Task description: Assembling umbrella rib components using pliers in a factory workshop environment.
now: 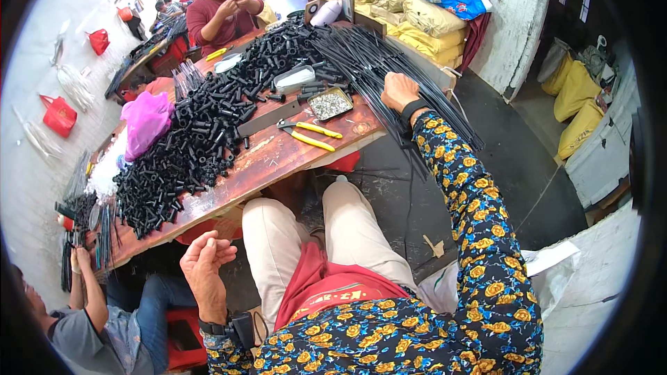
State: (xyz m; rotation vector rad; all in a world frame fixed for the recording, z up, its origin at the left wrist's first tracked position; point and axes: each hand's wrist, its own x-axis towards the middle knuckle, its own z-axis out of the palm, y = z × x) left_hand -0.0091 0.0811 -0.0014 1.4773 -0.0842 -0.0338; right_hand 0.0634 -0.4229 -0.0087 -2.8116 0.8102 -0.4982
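My right hand reaches far out, closed in a fist over a long bundle of thin black rods; what its fingers hold is hidden. My left hand is raised beside my left thigh, off the table's near edge. Its fingers are curled toward the thumb, and anything between them is too small to make out. On the wooden table between them lie yellow-handled pliers, a square tin of small metal pieces and a flat metal strip.
A large heap of short black tubes covers much of the table, with a pink plastic bag on it. One co-worker sits across the table, another at the lower left. Yellow sacks are stacked behind.
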